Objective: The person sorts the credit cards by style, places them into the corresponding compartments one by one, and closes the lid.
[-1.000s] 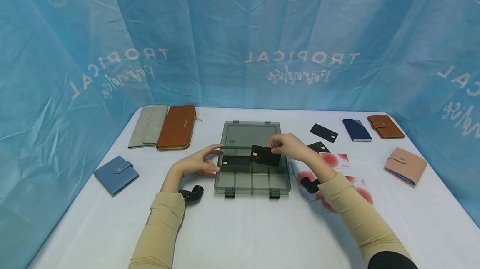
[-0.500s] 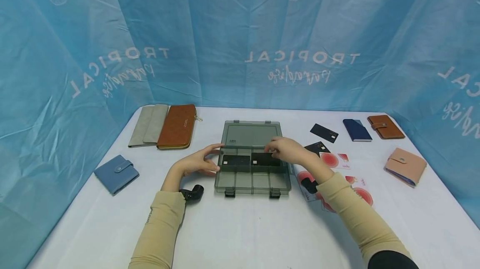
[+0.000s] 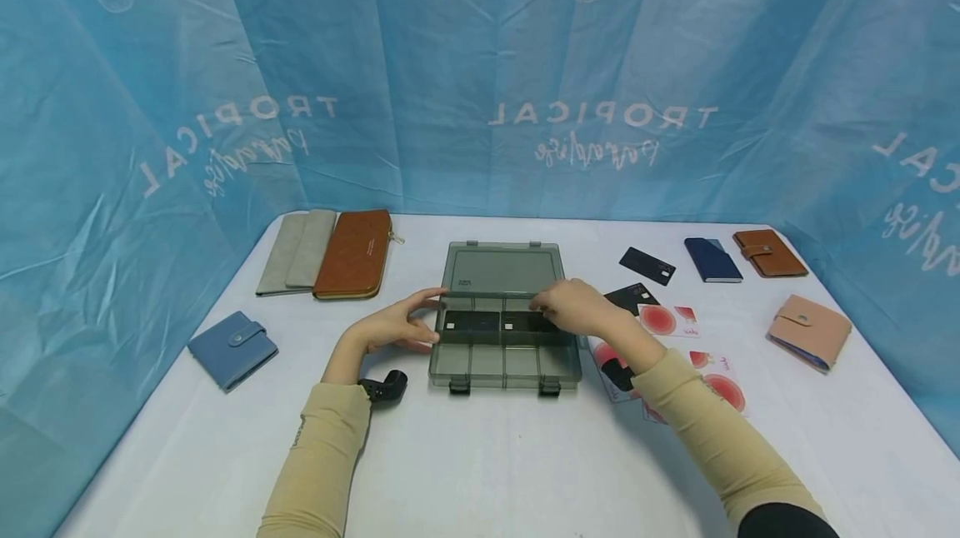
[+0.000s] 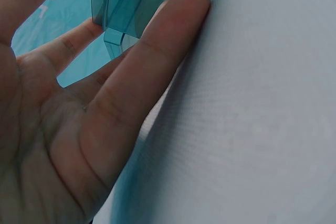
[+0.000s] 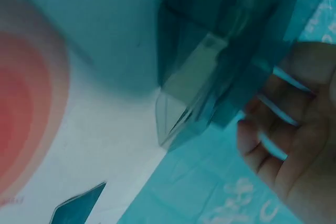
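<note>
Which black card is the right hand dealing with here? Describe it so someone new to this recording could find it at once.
Start at the smoky transparent organizer box in the middle of the white table. Its middle row holds two black cards side by side. The one meant is the right-hand black card, partly under the right hand; its neighbour, the left-hand card, lies uncovered, and other black cards lie outside the box.

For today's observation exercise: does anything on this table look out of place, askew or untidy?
Yes. Right of the open organizer box, the loose cards lie scattered at mixed angles, some overlapping, and the right hand's forearm covers part of them. The two black cards inside the box sit side by side, and the wallets lie flat.
</note>
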`<state>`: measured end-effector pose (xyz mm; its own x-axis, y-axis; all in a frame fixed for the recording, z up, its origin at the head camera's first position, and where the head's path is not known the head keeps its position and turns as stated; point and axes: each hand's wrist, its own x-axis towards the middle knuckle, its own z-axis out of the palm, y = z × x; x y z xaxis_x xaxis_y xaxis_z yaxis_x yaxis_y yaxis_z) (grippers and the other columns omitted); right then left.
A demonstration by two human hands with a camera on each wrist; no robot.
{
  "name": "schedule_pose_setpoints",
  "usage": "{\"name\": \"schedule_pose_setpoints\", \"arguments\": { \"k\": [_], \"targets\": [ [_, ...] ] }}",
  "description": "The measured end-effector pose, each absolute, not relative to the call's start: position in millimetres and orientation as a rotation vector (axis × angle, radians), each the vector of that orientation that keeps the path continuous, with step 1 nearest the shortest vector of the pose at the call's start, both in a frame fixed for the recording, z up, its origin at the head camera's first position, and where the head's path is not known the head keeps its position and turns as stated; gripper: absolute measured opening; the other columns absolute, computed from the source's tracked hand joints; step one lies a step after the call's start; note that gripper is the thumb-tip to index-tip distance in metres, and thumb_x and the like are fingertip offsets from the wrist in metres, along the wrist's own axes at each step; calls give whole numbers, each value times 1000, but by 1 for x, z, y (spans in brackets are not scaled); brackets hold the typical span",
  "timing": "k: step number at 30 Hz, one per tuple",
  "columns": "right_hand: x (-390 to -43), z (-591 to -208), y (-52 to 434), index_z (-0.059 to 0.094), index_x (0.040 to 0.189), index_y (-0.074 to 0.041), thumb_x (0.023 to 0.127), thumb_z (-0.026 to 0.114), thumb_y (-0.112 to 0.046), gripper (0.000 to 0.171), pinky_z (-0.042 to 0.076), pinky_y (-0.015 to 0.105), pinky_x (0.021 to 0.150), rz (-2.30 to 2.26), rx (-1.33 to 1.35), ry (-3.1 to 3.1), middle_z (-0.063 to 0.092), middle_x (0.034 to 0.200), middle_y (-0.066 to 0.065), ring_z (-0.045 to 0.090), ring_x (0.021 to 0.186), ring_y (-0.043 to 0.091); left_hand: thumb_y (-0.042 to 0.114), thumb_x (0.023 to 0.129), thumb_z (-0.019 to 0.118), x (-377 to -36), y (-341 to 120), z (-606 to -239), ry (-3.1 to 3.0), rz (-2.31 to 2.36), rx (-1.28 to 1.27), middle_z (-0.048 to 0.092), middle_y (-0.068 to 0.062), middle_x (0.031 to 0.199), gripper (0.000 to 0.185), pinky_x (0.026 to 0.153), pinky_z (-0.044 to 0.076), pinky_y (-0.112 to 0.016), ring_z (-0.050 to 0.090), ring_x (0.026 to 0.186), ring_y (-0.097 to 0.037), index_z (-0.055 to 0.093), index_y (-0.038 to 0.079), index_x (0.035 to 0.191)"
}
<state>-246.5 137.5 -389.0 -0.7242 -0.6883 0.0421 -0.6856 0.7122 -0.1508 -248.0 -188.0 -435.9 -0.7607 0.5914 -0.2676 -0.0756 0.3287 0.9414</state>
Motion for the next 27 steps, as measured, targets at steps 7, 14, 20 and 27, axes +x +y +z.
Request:
{"name": "schedule_pose_setpoints", "arguments": {
  "k": [7,14,20,27],
  "targets": [
    [-260,-379,179,62,115,-4,87,59,2,29,50,43,80,-554,-924,2872,65,103,12,60,97,28,13,81,72,-248,-188,-437,2006,1474,457,14,-21,150,88,82,53,-38,63,92,-22,16,19,149],
    [-273,-387,219,60,121,-8,70,66,10,54,44,49,75,-225,-654,2868,56,120,20,52,105,38,13,81,72,-249,-188,-437,2021,1466,461,15,-21,149,87,82,53,-38,63,93,-23,17,20,148],
    [-278,-396,232,60,119,-13,61,76,8,63,29,66,92,-155,-567,2850,51,126,20,42,114,44,13,82,71,-249,-188,-438,2016,1462,469,15,-20,149,87,82,53,-38,63,94,-23,17,20,148],
    [-289,-398,233,58,122,-11,61,77,7,66,31,60,86,-160,-604,2850,60,114,12,46,107,36,13,81,72,-249,-188,-437,2018,1464,458,16,-20,149,87,82,53,-38,63,94,-23,17,20,148]
  ]
}}
